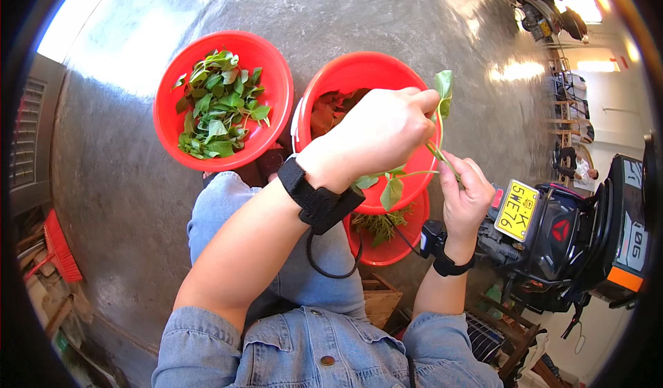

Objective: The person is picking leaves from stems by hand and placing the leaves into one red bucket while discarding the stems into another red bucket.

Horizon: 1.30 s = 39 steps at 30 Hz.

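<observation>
My left hand (pixel 386 123) reaches across a red plastic bucket (pixel 331 72), its curled fingers closed on the upper part of a leafy green stem (pixel 440 110). Lower on the right, my right hand (pixel 466 191) pinches the same sprig between thumb and fingers. Side leaves (pixel 392 193) hang before the bucket's wall. Leaves lie inside the bucket, partly hidden by my left hand. To its left, a red plastic basin (pixel 279 92) holds loose green leaves (pixel 220 103). Another red basin (pixel 422 227), below the bucket, contains thin green stems (pixel 386 225).
A parked motorbike (pixel 559 237) stands close on the right, beyond my right wrist. Near my lap is a wooden box (pixel 380 302). A red broom (pixel 59 245) lies at the left edge. Far right, a person (pixel 582 173) sits, and another motorbike (pixel 549 12) stands farther off.
</observation>
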### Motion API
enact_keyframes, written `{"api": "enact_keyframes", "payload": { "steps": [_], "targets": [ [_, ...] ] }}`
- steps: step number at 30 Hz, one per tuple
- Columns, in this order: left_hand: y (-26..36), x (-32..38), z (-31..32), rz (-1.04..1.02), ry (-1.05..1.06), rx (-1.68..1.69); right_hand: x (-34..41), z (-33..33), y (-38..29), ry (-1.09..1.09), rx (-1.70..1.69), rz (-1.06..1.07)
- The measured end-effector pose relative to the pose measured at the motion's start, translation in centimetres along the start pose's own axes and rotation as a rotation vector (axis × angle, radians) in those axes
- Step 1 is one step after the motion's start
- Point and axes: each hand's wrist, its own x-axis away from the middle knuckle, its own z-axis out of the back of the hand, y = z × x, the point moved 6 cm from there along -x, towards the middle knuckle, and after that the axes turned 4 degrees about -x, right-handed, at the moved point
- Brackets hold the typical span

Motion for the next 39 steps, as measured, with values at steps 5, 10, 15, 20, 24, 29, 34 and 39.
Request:
{"api": "enact_keyframes", "payload": {
  "steps": [5, 10, 15, 20, 24, 29, 34, 39],
  "targets": [
    [-0.6, -0.1, 0.6, 0.17, 0.214, 0.311, 0.4, -0.1, -0.1, 0.036, 0.019, 0.04],
    [-5.1, 0.9, 0.8, 0.672, 0.301, 0.659, 0.9, -1.1, -1.2, 0.003, 0.062, 0.138],
    [-5.8, 1.1, 3.2, 0.658, 0.278, 0.02, 0.8, 0.2, -0.4, -0.001, 0.044, 0.106],
    [-2.8, 0.5, 0.2, 0.22, 0.146, 0.01, 0.4, 0.4, -0.4, -0.102, 0.029, 0.162],
    [-1.3, 0.0, -0.2, 0.098, 0.081, 0.046, 0.3, 0.6, -0.8, -0.162, 0.022, 0.201],
    [-1.1, -0.2, 0.5, 0.027, 0.106, 0.038, 0.2, 0.7, -1.0, -0.195, -0.003, 0.223],
    [-1.4, 0.2, -0.6, 0.043, 0.006, 0.007, -0.1, 1.1, -0.3, -0.147, 0.05, 0.192],
    [-1.8, 0.2, -1.1, 0.1, -0.026, 0.092, -0.1, 1.1, -0.4, -0.13, 0.047, 0.175]
  ]
}}
